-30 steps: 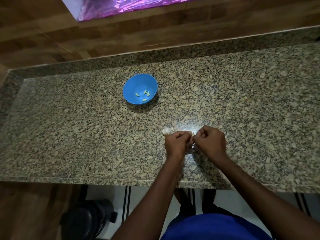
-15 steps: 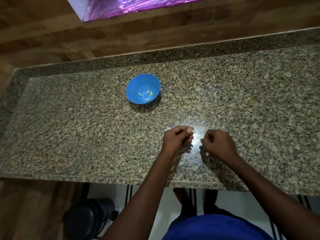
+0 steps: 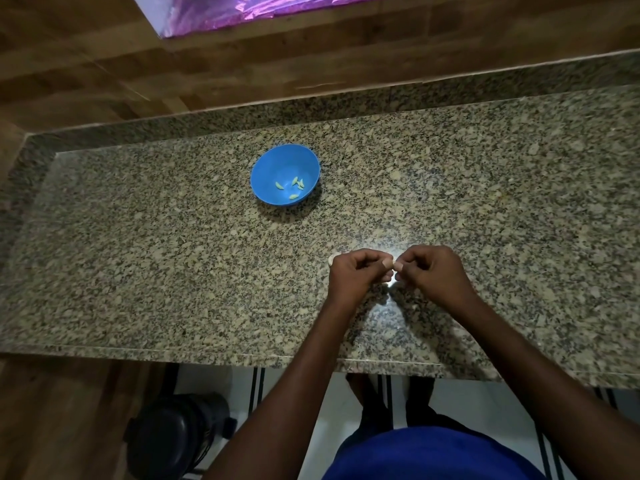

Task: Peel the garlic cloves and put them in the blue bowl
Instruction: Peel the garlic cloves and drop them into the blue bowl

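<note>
Both hands have closed back together since half a second ago, when they sat apart on the stone; the view has also slid a little, so the bowl sits further left than it did.

From my seat, the granite counter (image 3: 138,271) fills most of the view, with a wooden wall (image 3: 104,81) behind it and a strip of purple foil (image 3: 259,8) at the top. Below the counter edge a dark round object (image 3: 173,434) stands on the floor.

My left hand (image 3: 349,271) and right hand (image 3: 429,270) meet near the front edge, fingers curled, thumb tips touching or nearly so. They look pinched on something small between them, presumably a garlic clove, but it is hidden, so I cannot tell its long axis. A pale scrap (image 3: 331,259), skin or garlic, peeks out just beyond the left knuckles.

The blue bowl (image 3: 266,168) lies well apart, ahead and to the left, so the left hand is nearer. Five peeled cloves (image 3: 295,186) lie inside it. Nothing stands on the stone between hands and bowl.
</note>
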Available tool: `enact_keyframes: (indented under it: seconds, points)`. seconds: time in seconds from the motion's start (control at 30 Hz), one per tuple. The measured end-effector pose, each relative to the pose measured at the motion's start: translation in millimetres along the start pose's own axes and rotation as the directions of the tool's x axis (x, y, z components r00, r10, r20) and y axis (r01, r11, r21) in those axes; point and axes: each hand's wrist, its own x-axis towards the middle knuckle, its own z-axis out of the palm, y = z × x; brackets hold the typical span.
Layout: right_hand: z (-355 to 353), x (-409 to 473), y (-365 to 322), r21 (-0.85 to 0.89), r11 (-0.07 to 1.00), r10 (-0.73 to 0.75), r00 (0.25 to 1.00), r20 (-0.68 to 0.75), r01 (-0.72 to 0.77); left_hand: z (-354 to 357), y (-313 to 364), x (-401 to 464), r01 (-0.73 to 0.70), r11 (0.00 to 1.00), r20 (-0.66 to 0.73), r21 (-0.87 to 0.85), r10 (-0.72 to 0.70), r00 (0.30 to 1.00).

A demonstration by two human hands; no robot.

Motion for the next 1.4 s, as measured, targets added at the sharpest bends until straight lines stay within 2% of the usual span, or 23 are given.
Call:
enact_keyframes:
  seconds: [0.1, 0.2, 0.37, 0.47, 0.63, 0.83, 0.93, 1.0, 1.07, 1.17, 1.4]
  points:
    - [-2.4, -1.6, -1.8, 0.214, 0.974, 0.064, 0.995, 0.074, -0.079, -3.5, -0.1, 1.9, 0.010, 1.000, 0.037, -0.001, -0.010, 0.999]
    - [-4.3, -0.7, -1.8, 0.345, 0.921, 0.127, 0.975, 0.180, -0.183, -7.4, 1.6, 4.3, 0.009, 0.999, 0.070, 0.038, -0.011, 0.998]
    - [-6.4, 1.4, -3.1, 0.460, 0.827, 0.218, 0.938, 0.271, -0.325, -9.6, 6.5, 10.1, -0.028, 0.993, 0.098, 0.113, 0.017, 0.995]
    - [-8.7, 2.8, -2.7, 0.454, 0.827, 0.212, 0.931, 0.296, -0.332, -9.7, 5.3, 12.4, -0.029, 0.993, 0.105, 0.115, 0.017, 0.994]
    - [-8.9, 5.4, -2.9, 0.380, 0.890, 0.168, 0.956, 0.241, -0.252, -9.0, 2.6, 12.6, 0.006, 0.994, 0.095, 0.109, -0.016, 0.995]
    - [2.3, 10.7, 8.3, 0.249, 0.955, 0.153, 0.987, 0.048, -0.161, -5.7, -2.6, 14.6, 0.101, 0.988, 0.027, 0.121, -0.105, 0.994]
    - [11.7, 23.0, 19.3, 0.009, 0.986, 0.164, 0.980, -0.117, -0.164, -8.7, -17.6, 15.3, 0.160, 0.969, -0.090, 0.188, -0.145, 0.985]
    - [16.0, 34.5, 20.3, -0.181, 0.971, 0.126, 0.975, -0.181, -0.159, -12.0, -26.6, 14.1, 0.175, 0.957, -0.179, 0.230, -0.135, 0.974]
    - [20.0, 48.8, 20.5, -0.298, 0.946, 0.077, 0.980, -0.182, -0.130, -14.8, -35.1, 13.2, 0.176, 0.935, -0.251, 0.308, -0.099, 0.963]
    - [27.0, 69.4, 18.0, -0.378, 0.921, 0.026, 0.984, -0.177, -0.093, -17.1, -45.0, 10.7, 0.157, 0.880, -0.315, 0.449, -0.008, 0.949]
    - [37.1, 83.7, 19.6, -0.437, 0.899, -0.082, 0.991, -0.109, 0.027, -19.9, -50.8, 7.2, 0.055, 0.821, -0.261, 0.568, 0.117, 0.958]
